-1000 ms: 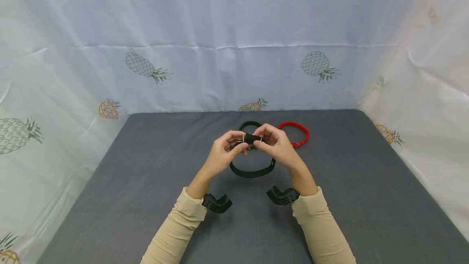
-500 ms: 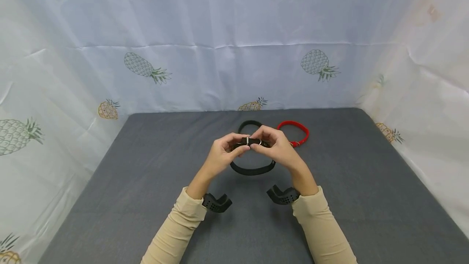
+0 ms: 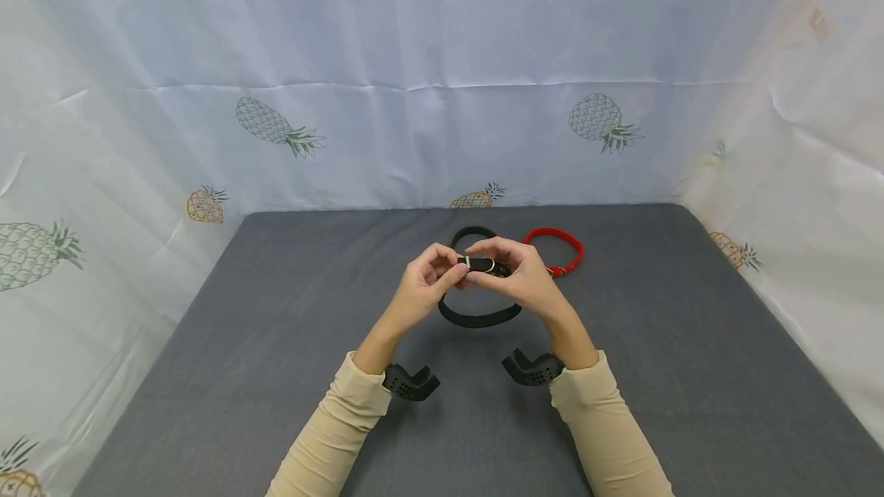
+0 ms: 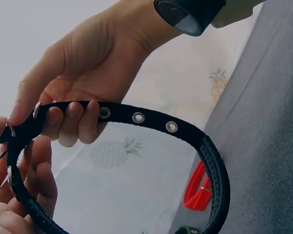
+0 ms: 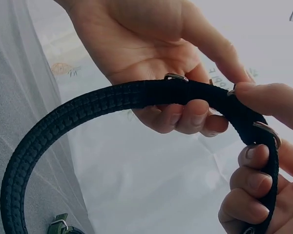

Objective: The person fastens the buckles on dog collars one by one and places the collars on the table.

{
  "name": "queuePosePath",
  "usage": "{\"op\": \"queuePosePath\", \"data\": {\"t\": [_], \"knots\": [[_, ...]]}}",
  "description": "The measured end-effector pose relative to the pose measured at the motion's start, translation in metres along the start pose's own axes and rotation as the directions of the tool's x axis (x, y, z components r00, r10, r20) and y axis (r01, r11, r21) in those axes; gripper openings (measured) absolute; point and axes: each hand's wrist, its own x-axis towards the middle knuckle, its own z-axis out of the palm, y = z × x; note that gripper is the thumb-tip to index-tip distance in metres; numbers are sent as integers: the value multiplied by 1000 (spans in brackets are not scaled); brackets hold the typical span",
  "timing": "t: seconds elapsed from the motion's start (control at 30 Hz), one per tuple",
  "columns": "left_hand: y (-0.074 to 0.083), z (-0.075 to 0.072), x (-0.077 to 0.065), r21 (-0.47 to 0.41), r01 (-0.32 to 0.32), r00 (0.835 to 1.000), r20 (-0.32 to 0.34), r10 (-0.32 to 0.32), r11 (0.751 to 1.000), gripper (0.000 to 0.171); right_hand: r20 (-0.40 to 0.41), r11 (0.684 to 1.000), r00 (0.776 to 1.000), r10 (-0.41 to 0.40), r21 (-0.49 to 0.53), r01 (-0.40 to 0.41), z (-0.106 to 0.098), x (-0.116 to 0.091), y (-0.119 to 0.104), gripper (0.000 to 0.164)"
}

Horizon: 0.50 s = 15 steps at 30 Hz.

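Between my two hands hangs a black collar (image 3: pixel 479 320) with a padded lower loop, held up off the table. My left hand (image 3: pixel 417 282) grips its strap end; in the left wrist view the fingers (image 4: pixel 74 112) curl round the strap beside several metal eyelets (image 4: pixel 138 117). My right hand (image 3: pixel 528 274) holds the other end near the metal buckle, thumb and fingers around it. A metal ring (image 5: pixel 176 77) sits on the band over the right hand's fingers in the right wrist view. A metal loop (image 5: pixel 267 132) crosses the strap between the hands. The buckle itself is partly covered by fingertips.
On the grey table (image 3: pixel 276 374), a red collar (image 3: pixel 575 242) lies behind and to the right of my hands. A dark green collar (image 3: pixel 473 231) lies directly behind them, partly hidden. A white pineapple-print curtain (image 3: pixel 442 144) stands around the table's back and sides.
The strap piece between my hands has turned flatter, showing its metal loop more plainly. My fingertips have shifted slightly on it, and the hanging loop has moved a little right. Both arms stay in place.
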Motion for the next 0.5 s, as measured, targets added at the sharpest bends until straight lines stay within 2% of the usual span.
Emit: {"op": "queuePosePath", "data": {"t": [0.13, 0.27, 0.37, 0.5], "knots": [[0, 1, 0, 38, 35, 999, -36, -34, 999, 46, -3, 999, 999, -48, -24, 48, 1, 0, 2, 31], [3, 3, 1, 111, 97, 989, -119, -83, 989, 32, -19, 992, 993, -115, -56, 114, 4, 1, 5, 28], [5, 5, 1, 135, 119, 981, -166, -96, 984, 23, -30, 989, 991, -130, -78, 127, 5, 1, 7, 25], [6, 7, 1, 130, 128, 975, -197, -101, 983, 19, -37, 985, 989, -143, -105, 138, 6, 2, 7, 25]]}}
